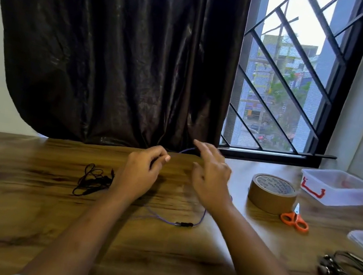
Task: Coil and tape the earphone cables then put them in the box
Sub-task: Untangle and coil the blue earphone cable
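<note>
Three cables [94,180], one tape roll [271,195], one box [338,199]; left fingers [160,157] pinch purple cable [202,216], right fingers [205,148] spread.

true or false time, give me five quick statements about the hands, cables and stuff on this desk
1. The left hand pinches the purple cable. True.
2. The scissors have blue handles. False: they are orange.
3. The tape roll lies flat on the table, left of the clear box. True.
4. The black earphones are inside the box. False: they lie tangled on the table, left of the left hand.
5. The right hand grips the tape roll. False: its fingers are extended, and it is clear of the roll.
</note>
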Demonstrator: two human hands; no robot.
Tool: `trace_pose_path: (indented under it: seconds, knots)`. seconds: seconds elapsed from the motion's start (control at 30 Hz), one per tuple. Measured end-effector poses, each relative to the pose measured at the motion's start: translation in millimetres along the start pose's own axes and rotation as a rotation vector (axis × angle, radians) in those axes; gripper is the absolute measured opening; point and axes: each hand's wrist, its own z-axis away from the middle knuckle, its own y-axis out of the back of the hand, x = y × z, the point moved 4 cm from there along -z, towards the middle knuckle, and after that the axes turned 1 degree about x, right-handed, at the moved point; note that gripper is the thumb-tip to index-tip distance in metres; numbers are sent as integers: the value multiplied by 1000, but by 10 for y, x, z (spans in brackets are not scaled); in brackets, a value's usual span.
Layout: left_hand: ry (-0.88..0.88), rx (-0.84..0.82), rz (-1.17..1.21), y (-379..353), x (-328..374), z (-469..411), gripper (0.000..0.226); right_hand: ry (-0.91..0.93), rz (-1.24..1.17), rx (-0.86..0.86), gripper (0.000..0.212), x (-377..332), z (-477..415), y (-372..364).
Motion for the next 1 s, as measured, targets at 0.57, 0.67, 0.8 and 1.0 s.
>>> trace_pose_path:
  seconds: [0.57,0.67,0.8,1.0]
  knots:
    - [219,-271,481,-150,146,0,27,-182,490,59,24,299,-57,203]
    - [429,-270,1016,-123,207,5,27,-156,437,-6,27,312,-30,115]
    - [509,-110,1400,-20,266,-52,26,-24,380,-167,17,126,79,-161]
    - [585,297,1427,118,-33,-96,26,288,253,-499,18,-280,340,-533]
